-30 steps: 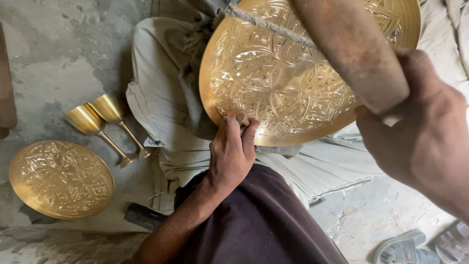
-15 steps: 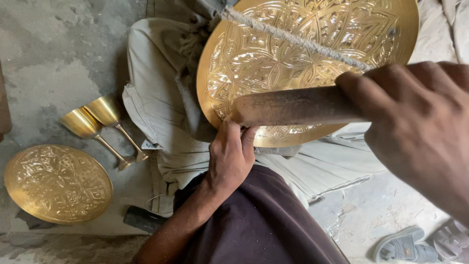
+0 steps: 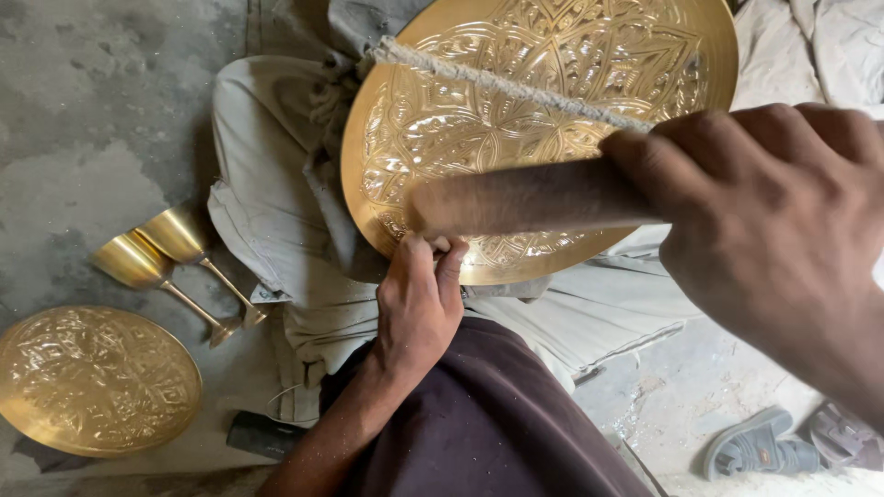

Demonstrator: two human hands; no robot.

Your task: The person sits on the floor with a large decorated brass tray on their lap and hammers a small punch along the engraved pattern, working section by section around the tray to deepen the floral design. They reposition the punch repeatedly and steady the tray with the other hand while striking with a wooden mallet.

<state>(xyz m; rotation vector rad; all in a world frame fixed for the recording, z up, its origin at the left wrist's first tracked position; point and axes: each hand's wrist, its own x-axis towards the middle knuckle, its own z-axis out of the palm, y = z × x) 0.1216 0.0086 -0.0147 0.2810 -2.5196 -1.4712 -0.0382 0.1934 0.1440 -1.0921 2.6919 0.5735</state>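
Holding a large round engraved brass tray and a wooden handle.
Left hand pinching the tray's lower rim; right hand clenched around the handle, probably a hammer's.

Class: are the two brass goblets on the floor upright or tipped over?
Tipped over: both goblets lie on their sides, stems slanting along the floor.

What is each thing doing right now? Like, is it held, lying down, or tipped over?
Large round engraved brass plate: tilted on the lap, cord across its face.
Left hand: gripping the plate's lower rim.
Right hand: closed on the wooden stick.
Brown wooden stick: held level over the plate.
Two brass goblets: lying on their sides.
Smaller round engraved brass plate: flat on the floor.
Grey sandal: on the floor.
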